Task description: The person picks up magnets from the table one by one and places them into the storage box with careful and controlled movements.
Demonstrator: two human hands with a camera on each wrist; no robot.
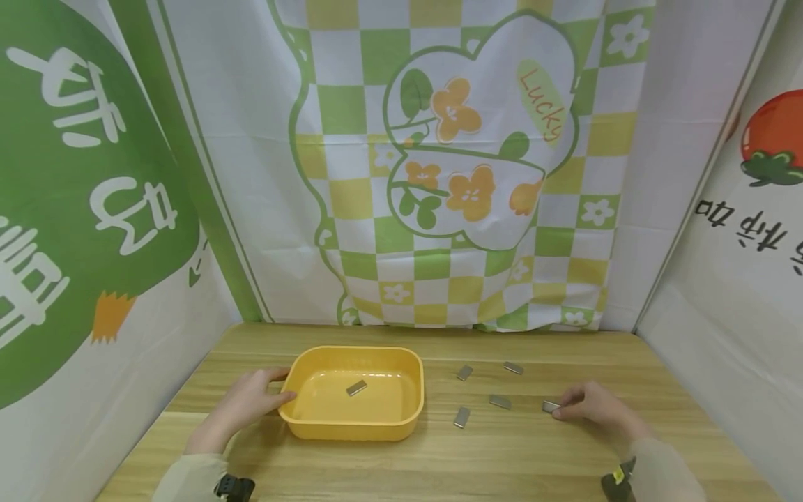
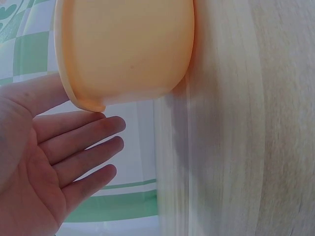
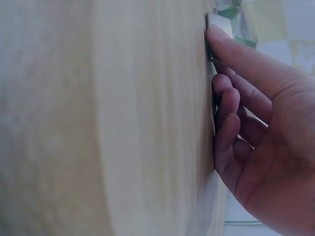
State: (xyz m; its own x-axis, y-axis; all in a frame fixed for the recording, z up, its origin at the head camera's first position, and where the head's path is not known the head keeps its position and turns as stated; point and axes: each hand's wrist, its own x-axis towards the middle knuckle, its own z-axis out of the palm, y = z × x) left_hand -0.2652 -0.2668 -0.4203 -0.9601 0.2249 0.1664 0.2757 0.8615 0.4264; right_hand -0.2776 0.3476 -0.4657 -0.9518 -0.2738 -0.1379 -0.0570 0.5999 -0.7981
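A yellow plastic basin (image 1: 351,432) with one small silver metal block (image 1: 357,388) inside stands left of centre on the table. My left hand (image 1: 251,399) holds its left rim, the thumb over the edge; in the left wrist view the other fingers (image 2: 93,157) extend fairly straight beside the basin wall (image 2: 130,49). At the right, my right hand (image 1: 592,408) pinches another small metal block (image 1: 551,406) at table level. The thumb (image 3: 246,59) lies on the block's face (image 3: 220,23) in the right wrist view, with the other fingers curled below.
Between basin and right hand lie several loose metal blocks: one back left (image 1: 465,373), one back right (image 1: 513,367), one in the middle (image 1: 500,401) and one nearer the front (image 1: 461,417). Printed cloth (image 1: 351,209) walls enclose the wooden table (image 1: 502,460) at the back and sides.
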